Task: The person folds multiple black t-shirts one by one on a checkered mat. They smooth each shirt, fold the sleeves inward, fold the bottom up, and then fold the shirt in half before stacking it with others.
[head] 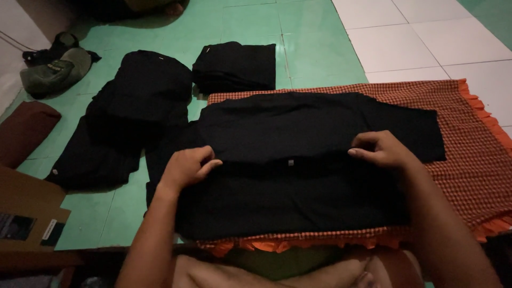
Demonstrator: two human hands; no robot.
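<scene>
Floor: glossy green square tiles (314,48), meeting white square tiles (426,37) at far right.
Light: dim, with a weak sheen on the tiles.
Left edge: flat brown cardboard box (26,208); dark red-brown cushion (24,130).

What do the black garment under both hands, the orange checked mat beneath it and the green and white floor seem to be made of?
Black garment: soft matte fabric, probably knit cotton; it folds limply under the left hand and right hand. Orange checked mat: woven cloth, with a ruffled edge. Floor: glazed tile, judging by grout lines and faint sheen.
</scene>
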